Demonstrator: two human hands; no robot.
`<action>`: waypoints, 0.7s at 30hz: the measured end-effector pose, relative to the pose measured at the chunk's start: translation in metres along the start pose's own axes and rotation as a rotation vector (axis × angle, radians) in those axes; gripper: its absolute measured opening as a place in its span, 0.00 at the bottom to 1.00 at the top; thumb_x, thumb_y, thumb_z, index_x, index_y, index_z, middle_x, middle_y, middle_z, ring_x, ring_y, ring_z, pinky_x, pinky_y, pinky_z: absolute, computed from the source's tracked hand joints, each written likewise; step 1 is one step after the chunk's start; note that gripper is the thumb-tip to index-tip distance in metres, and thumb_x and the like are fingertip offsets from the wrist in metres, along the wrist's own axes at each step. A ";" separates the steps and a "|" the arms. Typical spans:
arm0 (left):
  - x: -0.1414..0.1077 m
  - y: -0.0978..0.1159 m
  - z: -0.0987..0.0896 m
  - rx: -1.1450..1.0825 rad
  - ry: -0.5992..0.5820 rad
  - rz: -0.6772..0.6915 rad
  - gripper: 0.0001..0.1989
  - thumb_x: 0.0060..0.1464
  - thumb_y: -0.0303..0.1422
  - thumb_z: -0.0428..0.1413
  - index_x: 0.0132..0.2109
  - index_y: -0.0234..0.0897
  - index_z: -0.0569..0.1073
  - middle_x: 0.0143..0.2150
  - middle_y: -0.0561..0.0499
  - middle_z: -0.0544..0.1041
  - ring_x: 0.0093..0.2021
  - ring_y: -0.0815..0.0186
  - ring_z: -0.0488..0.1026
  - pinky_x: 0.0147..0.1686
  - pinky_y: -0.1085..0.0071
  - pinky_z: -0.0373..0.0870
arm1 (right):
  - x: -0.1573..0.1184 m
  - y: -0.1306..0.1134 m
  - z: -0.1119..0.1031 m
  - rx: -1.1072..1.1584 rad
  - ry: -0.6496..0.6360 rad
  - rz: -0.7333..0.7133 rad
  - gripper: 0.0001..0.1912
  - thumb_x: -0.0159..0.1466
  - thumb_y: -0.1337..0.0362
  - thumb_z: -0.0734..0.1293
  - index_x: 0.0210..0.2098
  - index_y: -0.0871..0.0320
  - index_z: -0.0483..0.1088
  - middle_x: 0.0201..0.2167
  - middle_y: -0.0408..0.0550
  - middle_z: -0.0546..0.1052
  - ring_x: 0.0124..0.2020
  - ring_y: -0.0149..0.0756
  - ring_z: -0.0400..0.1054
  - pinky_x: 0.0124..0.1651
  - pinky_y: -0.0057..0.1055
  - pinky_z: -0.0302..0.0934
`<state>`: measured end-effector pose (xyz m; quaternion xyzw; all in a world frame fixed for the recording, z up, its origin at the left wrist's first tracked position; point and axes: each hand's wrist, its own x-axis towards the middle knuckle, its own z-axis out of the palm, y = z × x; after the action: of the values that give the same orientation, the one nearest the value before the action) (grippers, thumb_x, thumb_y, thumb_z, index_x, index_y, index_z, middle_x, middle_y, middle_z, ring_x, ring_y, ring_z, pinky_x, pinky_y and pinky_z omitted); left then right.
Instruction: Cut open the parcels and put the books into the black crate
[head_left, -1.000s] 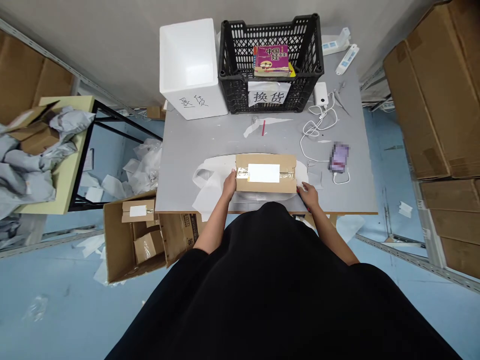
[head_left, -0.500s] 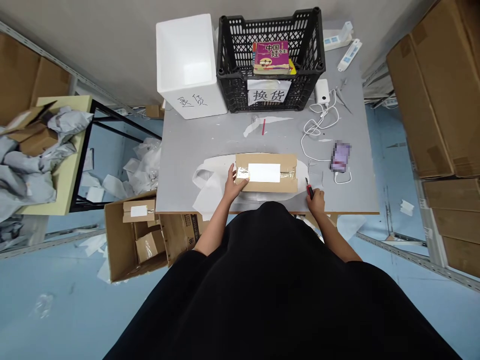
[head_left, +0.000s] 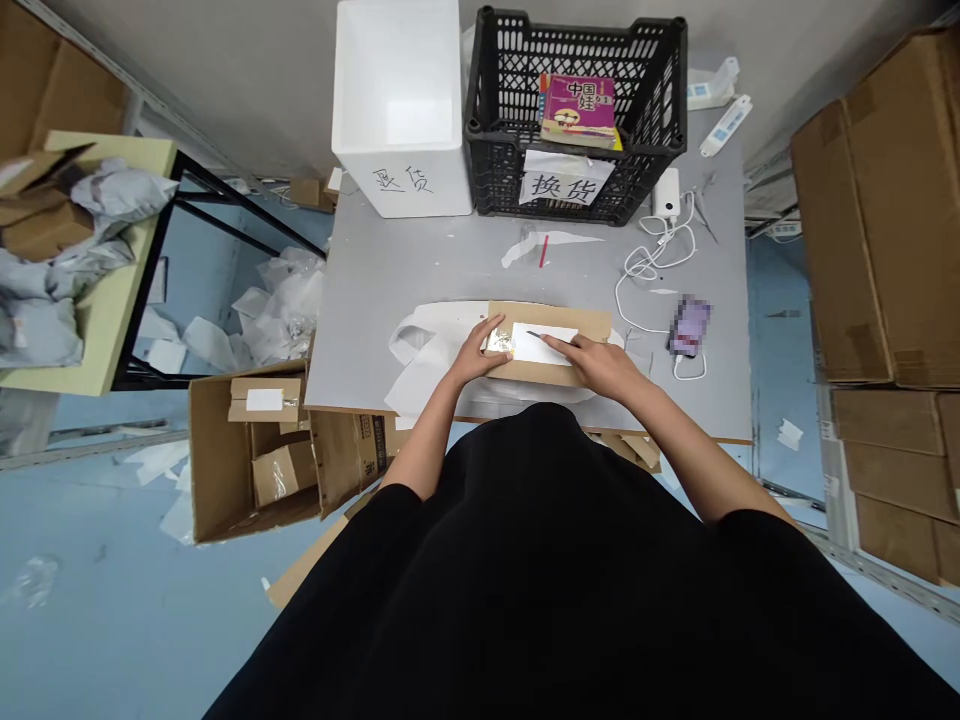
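Observation:
A flat cardboard parcel box (head_left: 551, 318) lies on a white plastic bag (head_left: 424, 358), with a white label (head_left: 544, 343) and shiny tape (head_left: 499, 343) on its top. My left hand (head_left: 476, 352) presses flat on the box's left end, beside the tape. My right hand (head_left: 596, 360) grips a utility knife (head_left: 534, 334), its handle hidden in my fingers. The thin blade tip points left, just over the label.
A grey table (head_left: 405, 270) carries a black plastic crate (head_left: 495, 130) holding a magenta book (head_left: 577, 110), and a white foam box (head_left: 397, 100). To the right lie a power bank (head_left: 666, 192), white cable (head_left: 652, 265) and blurred phone (head_left: 690, 325). An open carton (head_left: 255, 460) stands below the table's left front.
My right hand has moved up from the table's front edge onto the box, bringing the knife over the label. My left hand stays on the box. The view has tilted slightly.

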<state>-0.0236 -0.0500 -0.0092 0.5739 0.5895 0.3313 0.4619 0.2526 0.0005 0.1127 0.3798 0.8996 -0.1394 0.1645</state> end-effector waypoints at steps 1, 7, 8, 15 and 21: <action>0.001 -0.001 0.000 -0.021 0.000 -0.005 0.43 0.51 0.47 0.64 0.71 0.54 0.59 0.74 0.49 0.56 0.75 0.50 0.50 0.68 0.51 0.57 | 0.011 -0.008 -0.004 -0.038 -0.039 -0.040 0.37 0.70 0.68 0.54 0.75 0.39 0.42 0.51 0.53 0.74 0.38 0.41 0.72 0.35 0.32 0.56; 0.002 -0.001 -0.005 -0.111 -0.023 -0.044 0.44 0.49 0.44 0.66 0.71 0.52 0.60 0.73 0.45 0.55 0.75 0.50 0.48 0.68 0.51 0.58 | 0.055 -0.031 -0.023 -0.154 -0.144 -0.168 0.39 0.68 0.72 0.55 0.74 0.37 0.44 0.52 0.54 0.74 0.37 0.41 0.72 0.35 0.33 0.53; 0.002 -0.001 -0.007 -0.119 -0.036 -0.049 0.44 0.49 0.44 0.66 0.71 0.53 0.60 0.73 0.46 0.54 0.75 0.49 0.47 0.67 0.51 0.59 | 0.059 -0.033 -0.026 -0.164 -0.152 -0.174 0.39 0.68 0.72 0.55 0.74 0.37 0.45 0.52 0.54 0.74 0.37 0.41 0.73 0.35 0.33 0.53; 0.003 -0.002 -0.015 -0.213 -0.110 -0.083 0.45 0.47 0.44 0.68 0.70 0.57 0.59 0.74 0.46 0.50 0.74 0.46 0.47 0.61 0.51 0.68 | 0.078 -0.036 -0.032 -0.175 -0.174 -0.203 0.37 0.68 0.71 0.58 0.72 0.36 0.50 0.49 0.53 0.76 0.37 0.40 0.73 0.36 0.32 0.53; 0.004 -0.004 -0.015 -0.150 -0.104 -0.083 0.46 0.47 0.44 0.68 0.71 0.57 0.59 0.74 0.46 0.49 0.75 0.45 0.42 0.59 0.50 0.70 | 0.083 -0.034 -0.031 -0.191 -0.172 -0.226 0.38 0.68 0.71 0.59 0.73 0.36 0.49 0.48 0.52 0.76 0.38 0.40 0.73 0.35 0.32 0.53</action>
<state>-0.0386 -0.0445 -0.0078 0.5292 0.5614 0.3247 0.5471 0.1676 0.0421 0.1117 0.2454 0.9283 -0.1028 0.2597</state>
